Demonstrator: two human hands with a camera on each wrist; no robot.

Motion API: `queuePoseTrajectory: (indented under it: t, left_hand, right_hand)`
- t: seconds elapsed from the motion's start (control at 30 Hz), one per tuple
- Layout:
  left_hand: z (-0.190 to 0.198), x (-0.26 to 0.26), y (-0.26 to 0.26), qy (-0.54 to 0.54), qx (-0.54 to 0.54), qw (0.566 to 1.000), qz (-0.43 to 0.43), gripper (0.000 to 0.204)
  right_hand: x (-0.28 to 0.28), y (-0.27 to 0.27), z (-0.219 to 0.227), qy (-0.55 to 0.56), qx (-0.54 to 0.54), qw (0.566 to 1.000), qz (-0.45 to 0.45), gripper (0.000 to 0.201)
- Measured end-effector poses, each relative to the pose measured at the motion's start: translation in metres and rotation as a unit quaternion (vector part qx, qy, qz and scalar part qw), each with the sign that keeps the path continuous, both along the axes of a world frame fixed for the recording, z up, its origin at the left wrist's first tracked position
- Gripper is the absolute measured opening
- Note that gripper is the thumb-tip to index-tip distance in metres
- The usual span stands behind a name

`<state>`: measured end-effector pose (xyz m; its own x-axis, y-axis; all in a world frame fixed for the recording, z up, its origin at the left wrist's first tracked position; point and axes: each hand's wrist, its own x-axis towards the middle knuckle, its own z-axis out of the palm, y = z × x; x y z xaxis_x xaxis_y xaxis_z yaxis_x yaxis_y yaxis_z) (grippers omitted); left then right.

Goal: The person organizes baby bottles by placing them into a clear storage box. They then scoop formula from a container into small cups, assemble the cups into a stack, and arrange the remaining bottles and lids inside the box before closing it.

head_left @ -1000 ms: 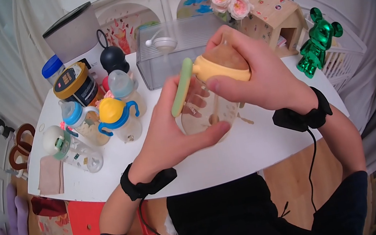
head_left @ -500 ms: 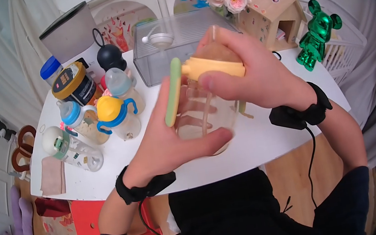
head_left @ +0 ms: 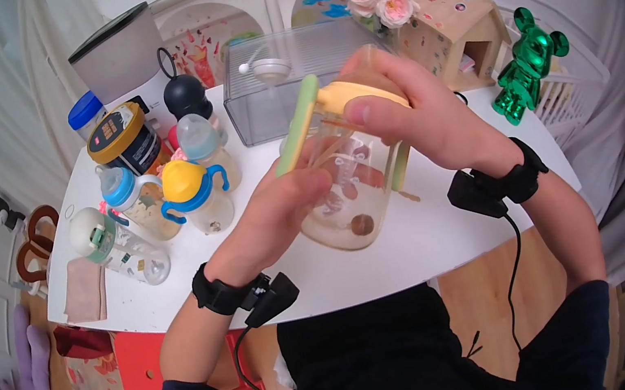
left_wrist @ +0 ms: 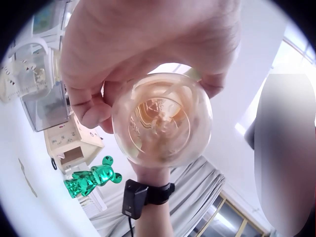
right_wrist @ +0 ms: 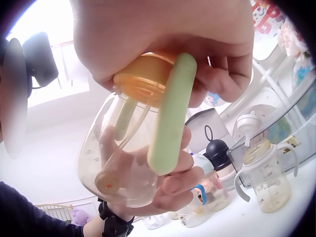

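Observation:
A clear baby bottle [head_left: 349,218] with a yellow collar, green side handles and an inner straw ending in a round weight is held tilted over the table. My right hand [head_left: 431,113] grips it by the collar [right_wrist: 143,79] and top from above. My left hand [head_left: 271,218] holds the body by its left side, thumb near the green handle [head_left: 299,127] and fingers behind the clear wall. In the left wrist view the round bottom of the bottle [left_wrist: 160,123] faces the camera.
Several bottles stand at the left, one with a yellow cap [head_left: 185,182]. Behind are a grey clear box [head_left: 245,111] with a white nipple top [head_left: 271,70] on it, and a wooden house [head_left: 450,27]. A lidless handled bottle [right_wrist: 269,180] and green bear figure [head_left: 526,64] also stand there.
My left hand has shifted from low around the bottle up toward the handle, its thumb moving off the lower body, so the base now shows. My right hand stays on the collar.

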<state>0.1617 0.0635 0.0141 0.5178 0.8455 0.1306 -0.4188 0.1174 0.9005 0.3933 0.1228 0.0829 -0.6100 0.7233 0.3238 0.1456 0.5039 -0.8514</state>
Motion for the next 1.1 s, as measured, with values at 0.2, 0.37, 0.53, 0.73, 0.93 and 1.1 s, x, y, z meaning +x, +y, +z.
queuePoseTrajectory:
  t: [0.2,0.37,0.53,0.73,0.93,1.1]
  left_hand:
    - [0.012,0.029,-0.007,0.224,0.176,0.939,0.194,0.085]
    - [0.002,0.017,0.006,0.188,0.109,0.968,0.124,0.085]
    - [-0.008,0.005,0.018,0.003,-0.037,0.999,-0.035,0.073]
    - [-0.017,0.017,0.013,0.176,0.117,0.969,0.13,0.068]
    - [-0.019,0.009,0.02,0.054,0.012,0.997,0.048,0.068]
    - [-0.029,0.022,0.02,0.101,0.087,0.971,0.201,0.075]
  right_hand:
    - [0.004,0.016,-0.012,-0.043,0.117,0.989,-0.082,0.063]
    - [0.005,0.016,-0.008,-0.067,0.128,0.986,-0.079,0.063]
    - [0.003,0.011,-0.006,-0.02,0.068,0.997,-0.042,0.064]
    - [0.005,0.015,-0.006,-0.107,0.128,0.975,-0.145,0.067]
    - [0.001,0.015,-0.005,-0.103,0.124,0.98,-0.121,0.069]
    - [-0.003,0.013,-0.001,-0.134,0.12,0.968,-0.177,0.073]
